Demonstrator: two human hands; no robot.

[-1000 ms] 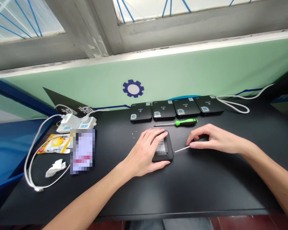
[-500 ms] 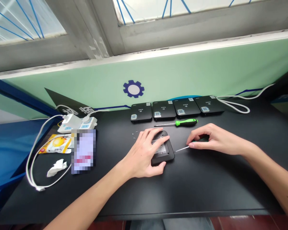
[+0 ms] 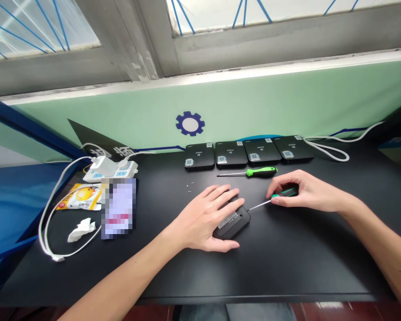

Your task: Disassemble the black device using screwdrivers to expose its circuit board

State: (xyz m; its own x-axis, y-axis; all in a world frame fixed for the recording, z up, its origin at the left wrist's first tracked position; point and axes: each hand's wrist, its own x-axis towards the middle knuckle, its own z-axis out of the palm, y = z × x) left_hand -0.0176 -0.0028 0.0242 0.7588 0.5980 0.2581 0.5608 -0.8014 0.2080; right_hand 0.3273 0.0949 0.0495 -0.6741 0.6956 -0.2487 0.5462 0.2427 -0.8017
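My left hand (image 3: 214,218) spans a small black electronic box (image 3: 235,225) on the table, fingers spread over it and thumb by its near edge. A printed label faces up on the box, partly covered by the fingers. In my right hand (image 3: 300,191) is a screwdriver (image 3: 285,192) with a black and green handle, held low and nearly level. Its thin metal shaft points left, and the tip meets the box's right corner. Several tiny screws (image 3: 188,186) lie beyond my left hand. Another screwdriver (image 3: 261,172), bright green and black, rests behind the box.
Several similar black boxes (image 3: 199,157) stand in a row along the green wall. At left are a power strip (image 3: 115,171) with plugs, white cables (image 3: 43,223), a yellow snack packet (image 3: 83,196), a crumpled tissue (image 3: 82,230) and a blurred purple packet (image 3: 120,209).
My left hand has turned the box on the table, so a corner now points right. My right hand and screwdriver have shifted slightly right, showing more of the handle.
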